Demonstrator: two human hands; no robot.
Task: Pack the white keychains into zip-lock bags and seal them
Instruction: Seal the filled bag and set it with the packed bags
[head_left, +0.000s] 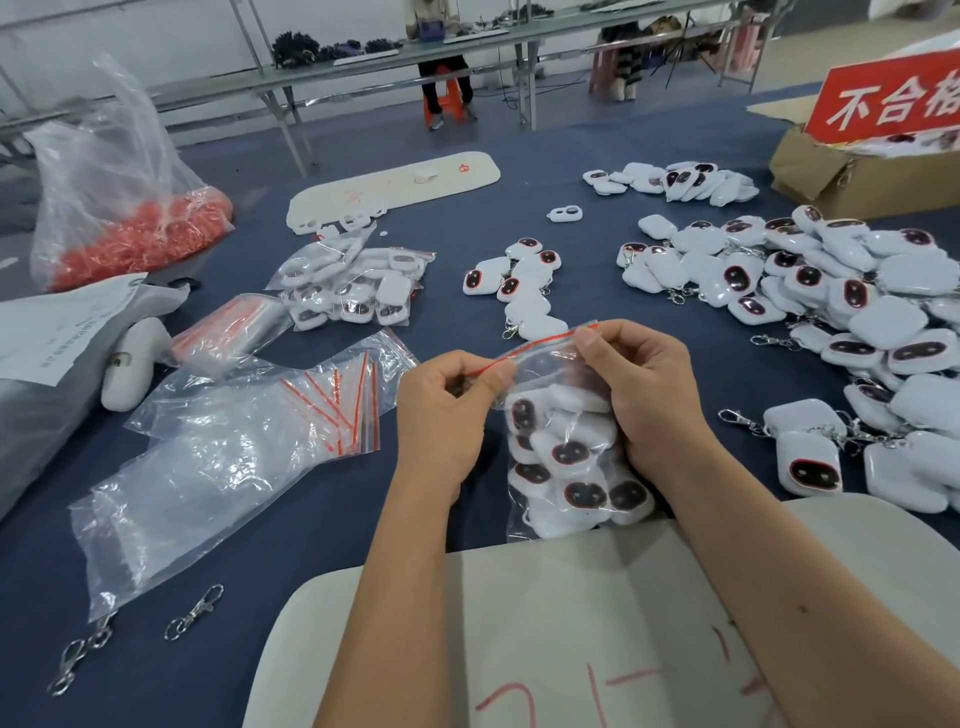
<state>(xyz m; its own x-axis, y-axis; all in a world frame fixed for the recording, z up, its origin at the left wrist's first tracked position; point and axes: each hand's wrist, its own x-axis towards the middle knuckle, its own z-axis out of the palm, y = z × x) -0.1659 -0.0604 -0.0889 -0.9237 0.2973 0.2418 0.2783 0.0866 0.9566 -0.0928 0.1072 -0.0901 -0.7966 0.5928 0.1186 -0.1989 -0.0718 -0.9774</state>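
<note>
Covering the work table (322, 519) is a dark blue cloth; beyond it stand long metal benches, with a seated person (441, 67) at the far one. Well left of the fingers, a large clear sack (124, 208) holds orange pieces. Nearer on the left lies a loose heap of empty zip-lock bags (249, 447) with red seal strips, and beyond that a filled bag (353, 283) of white keychains. Between the two hands hangs the zip-lock bag (561, 447), packed with white keychains whose dark oval faces show through the plastic. The left hand (447, 410) pinches the red seal strip between thumb and curled fingers at the left end of the bag's mouth. The right hand (644, 384) pinches the strip at its right end, fingers curled round the bag's upper side. Right of the fingers spreads a big pile of loose keychains (852, 312), and far right a cardboard box (852, 176) carries a red sign (883, 98).
</note>
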